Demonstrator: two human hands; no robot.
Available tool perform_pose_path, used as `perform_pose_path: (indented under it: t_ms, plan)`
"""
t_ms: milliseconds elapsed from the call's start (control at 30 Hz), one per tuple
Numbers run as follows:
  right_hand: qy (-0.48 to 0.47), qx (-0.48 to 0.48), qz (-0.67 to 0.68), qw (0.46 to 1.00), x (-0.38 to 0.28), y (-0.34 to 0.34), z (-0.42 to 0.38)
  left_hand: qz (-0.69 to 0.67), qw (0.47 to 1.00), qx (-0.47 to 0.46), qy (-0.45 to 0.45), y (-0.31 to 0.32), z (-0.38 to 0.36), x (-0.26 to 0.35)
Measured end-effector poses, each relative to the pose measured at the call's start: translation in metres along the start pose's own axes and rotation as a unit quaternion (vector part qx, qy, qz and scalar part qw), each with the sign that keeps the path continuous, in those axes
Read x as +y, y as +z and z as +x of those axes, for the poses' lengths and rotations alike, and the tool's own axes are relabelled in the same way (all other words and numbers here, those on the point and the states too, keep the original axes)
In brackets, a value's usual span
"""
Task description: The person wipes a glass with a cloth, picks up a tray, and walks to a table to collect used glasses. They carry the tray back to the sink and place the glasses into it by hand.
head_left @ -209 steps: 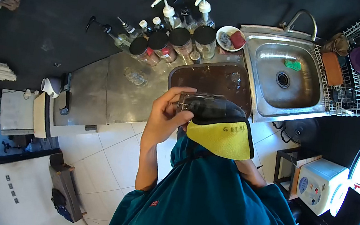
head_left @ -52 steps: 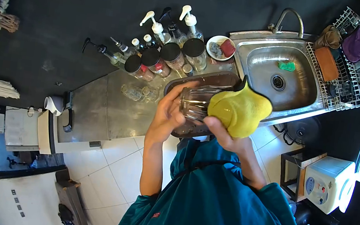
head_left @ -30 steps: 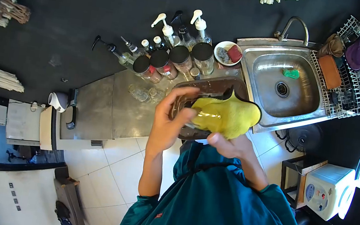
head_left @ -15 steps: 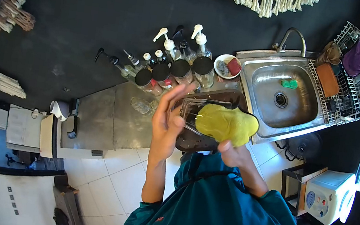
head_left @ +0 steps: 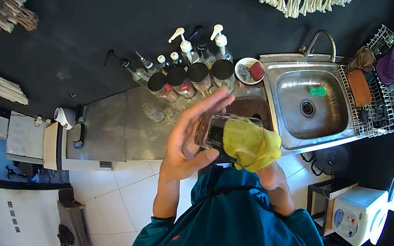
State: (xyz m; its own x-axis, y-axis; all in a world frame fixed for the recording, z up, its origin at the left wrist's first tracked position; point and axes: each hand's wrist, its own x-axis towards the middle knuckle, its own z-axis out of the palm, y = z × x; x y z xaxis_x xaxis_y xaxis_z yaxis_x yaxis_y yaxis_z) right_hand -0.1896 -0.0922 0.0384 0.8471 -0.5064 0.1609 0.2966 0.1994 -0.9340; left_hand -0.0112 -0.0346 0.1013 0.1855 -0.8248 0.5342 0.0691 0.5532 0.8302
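My left hand (head_left: 185, 144) is wrapped round a clear drinking glass (head_left: 214, 129), held on its side in front of my chest. A yellow cloth (head_left: 254, 143) covers most of my right hand (head_left: 274, 177), whose fingers are hidden under it. Part of the cloth sits at the glass's mouth and overlaps the glass from the right. Below and behind the glass is a brown tray (head_left: 255, 108) on the counter, partly hidden by my hands.
Black-lidded jars (head_left: 199, 74) and pump bottles (head_left: 186, 47) line the wall. A white bowl (head_left: 240, 78) holds scouring pads. Right of it is a steel sink (head_left: 288, 120) with a green sponge (head_left: 317, 91), then a wire dish rack (head_left: 378, 124). Upturned glasses (head_left: 154, 113) stand left on the counter (head_left: 100, 129).
My right hand has turned and slipped behind the cloth, so its thumb no longer shows. The cloth is now bunched. My left fingers have shifted slightly to the right round the glass.
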Motion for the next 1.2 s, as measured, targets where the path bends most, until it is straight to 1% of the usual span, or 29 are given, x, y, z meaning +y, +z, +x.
perform_pose_path:
  t_ms: [33, 67, 100, 133, 167, 200, 267, 300, 333, 367, 400, 467, 500, 533, 600, 667, 733, 800, 867, 900, 933, 967, 1000, 1033, 1067, 1133, 1167, 1200]
  plan:
    - [-0.045, -0.036, -0.068, 0.996, -0.004, 0.002, 0.006, -0.028, 0.999, 0.024, -0.022, 0.002, 0.0, 0.001]
    - [-0.047, -0.034, -0.069, 0.996, -0.01, 0.006, 0.012, -0.029, 0.999, 0.022, -0.022, -0.001, -0.001, 0.0]
    - [-0.099, -0.036, -0.213, 0.971, -0.019, 0.012, 0.018, -0.037, 0.996, 0.025, -0.071, -0.008, -0.002, 0.0]
    - [-0.147, -0.039, -0.35, 0.924, -0.028, 0.018, 0.022, -0.045, 0.991, 0.03, -0.12, -0.015, -0.005, 0.0]
    - [-0.131, -0.049, -0.369, 0.919, -0.037, 0.024, 0.027, -0.052, 0.984, 0.035, -0.169, -0.018, -0.007, 0.001]
    - [-0.133, -0.05, -0.369, 0.918, -0.035, 0.024, 0.028, -0.05, 0.984, 0.036, -0.167, -0.019, -0.007, 0.002]
    - [-0.172, -0.053, -0.348, 0.92, -0.029, 0.025, 0.029, 0.055, 0.982, 0.02, -0.177, -0.016, -0.009, 0.005]
    - [-0.172, -0.056, -0.347, 0.92, -0.029, 0.024, 0.028, 0.055, 0.984, 0.021, -0.17, -0.012, -0.009, 0.009]
    - [-0.144, -0.084, -0.316, 0.934, -0.029, 0.019, 0.025, 0.054, 0.984, 0.024, -0.171, -0.012, -0.011, 0.009]
    - [-0.116, -0.113, -0.285, 0.945, -0.029, 0.016, 0.022, 0.052, 0.989, -0.001, -0.14, -0.013, -0.012, 0.008]
    - [-0.12, -0.116, -0.287, 0.943, -0.021, 0.011, 0.022, 0.052, 0.993, -0.028, -0.105, -0.015, -0.01, 0.006]
    - [-0.156, -0.091, -0.112, 0.977, 0.001, 0.004, 0.023, 0.056, 0.994, -0.04, -0.089, -0.016, -0.009, 0.006]
    - [-0.053, -0.085, 0.012, 0.995, 0.003, 0.004, 0.017, 0.104, 0.991, -0.059, -0.062, -0.016, -0.008, 0.006]
    - [-0.054, -0.085, 0.011, 0.995, 0.006, 0.004, 0.018, 0.15, 0.985, -0.077, -0.037, -0.016, -0.008, 0.007]
    - [-0.041, -0.052, 0.186, 0.98, 0.005, 0.008, 0.023, 0.158, 0.984, -0.085, -0.022, -0.016, -0.007, 0.005]
    - [-0.041, -0.068, 0.208, 0.975, 0.012, 0.007, 0.023, 0.104, 0.99, -0.096, -0.002, -0.016, -0.008, 0.001]
    - [-0.023, -0.034, 0.271, 0.962, 0.015, 0.007, 0.022, 0.123, 0.986, -0.111, 0.005, -0.023, -0.009, -0.003]
    - [-0.029, -0.037, 0.25, 0.967, 0.021, 0.005, 0.021, 0.143, 0.982, -0.124, 0.009, -0.025, -0.006, -0.001]
    - [0.026, 0.01, 0.107, 0.994, 0.024, 0.005, 0.016, 0.015, 0.997, -0.044, -0.067, -0.018, -0.005, 0.001]
    - [-0.011, 0.007, 0.074, 0.997, 0.024, 0.009, 0.016, 0.004, 0.998, -0.021, -0.062, -0.015, -0.003, 0.002]
    - [-0.008, 0.009, 0.075, 0.997, 0.019, 0.012, 0.018, 0.003, 0.998, -0.02, -0.065, -0.018, -0.004, -0.001]
    - [-0.11, 0.004, -0.128, 0.986, 0.007, 0.015, 0.023, -0.005, 0.996, 0.022, -0.092, -0.023, -0.008, -0.007]
    - [-0.203, -0.004, -0.325, 0.924, -0.004, 0.018, 0.029, -0.014, 0.99, 0.066, -0.12, -0.026, -0.012, -0.01]
    - [-0.155, -0.027, -0.311, 0.937, -0.014, 0.021, 0.032, 0.0, 0.982, 0.086, -0.169, -0.024, -0.017, -0.005]
    - [-0.144, -0.03, -0.306, 0.941, -0.017, 0.025, 0.03, -0.01, 0.98, 0.084, -0.183, -0.024, -0.021, -0.007]
    - [-0.108, -0.045, -0.323, 0.939, -0.021, 0.03, 0.031, 0.048, 0.979, 0.126, -0.15, -0.008, -0.018, -0.01]
    - [-0.187, -0.027, -0.383, 0.904, -0.021, 0.03, 0.031, 0.049, 0.979, 0.13, -0.151, -0.008, -0.02, -0.011]
    - [-0.186, -0.028, -0.382, 0.905, -0.014, 0.027, 0.027, 0.013, 0.983, 0.114, -0.143, -0.01, -0.021, -0.014]
